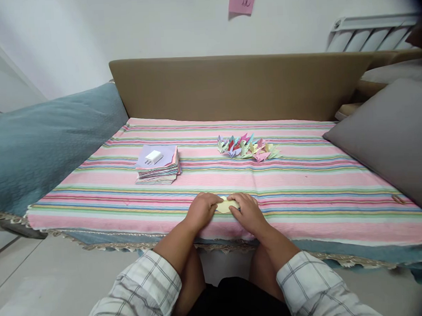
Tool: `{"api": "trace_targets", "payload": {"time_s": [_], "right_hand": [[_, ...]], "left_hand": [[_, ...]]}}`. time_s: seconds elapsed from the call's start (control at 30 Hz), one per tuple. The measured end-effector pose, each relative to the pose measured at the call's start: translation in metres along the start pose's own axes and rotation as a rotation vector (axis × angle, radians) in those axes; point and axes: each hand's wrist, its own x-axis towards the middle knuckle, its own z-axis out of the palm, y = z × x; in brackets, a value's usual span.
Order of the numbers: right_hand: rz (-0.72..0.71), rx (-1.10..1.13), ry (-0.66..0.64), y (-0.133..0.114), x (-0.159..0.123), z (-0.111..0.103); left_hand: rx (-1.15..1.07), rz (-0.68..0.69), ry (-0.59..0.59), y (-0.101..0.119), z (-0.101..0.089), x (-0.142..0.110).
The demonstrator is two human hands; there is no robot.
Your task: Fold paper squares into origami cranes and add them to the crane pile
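Note:
A small piece of pale yellow folded paper (pixel 227 205) lies on the striped cloth near its front edge. My left hand (pixel 203 208) grips its left side, fingers curled with thumb and fingertips pressed on the paper. On the other side my right hand (pixel 247 211) is closed on the right edge, its index finger at the top and thumb below. Parts of the paper are hidden under the fingers. Beyond the hands sits a cluster of folded paper cranes (pixel 249 148) in several colours.
To the left, a stack of paper sheets (pixel 159 172) carries a white charger plug (pixel 154 156). The striped cloth (pixel 289 178) covers the sofa seat. A blue-covered armrest (pixel 56 137) borders the left, a grey cushion (pixel 392 136) the right, and a brown backrest (pixel 229 87) the rear.

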Motion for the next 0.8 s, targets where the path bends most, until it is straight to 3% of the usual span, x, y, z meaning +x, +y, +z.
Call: {"api": "trace_targets", "payload": {"time_s": [0.17, 0.4, 0.53, 0.67, 0.8], "right_hand": [[-0.029, -0.076, -0.025, 0.001, -0.001, 0.000], [-0.109, -0.146, -0.004, -0.007, -0.007, -0.005], [-0.301, -0.242, -0.165, -0.008, -0.022, -0.005], [-0.290, -0.342, -0.306, -0.006, -0.032, -0.004], [-0.257, -0.340, -0.353, -0.005, -0.029, -0.006]], "left_hand": [[0.100, 0.077, -0.012, 0.001, 0.002, -0.001], [0.237, 0.054, -0.034, 0.003, 0.004, -0.005], [0.243, 0.065, -0.039, 0.002, 0.003, -0.005], [0.198, 0.108, -0.058, -0.003, -0.001, -0.007], [0.268, 0.078, -0.046, -0.007, -0.015, -0.015]]}}
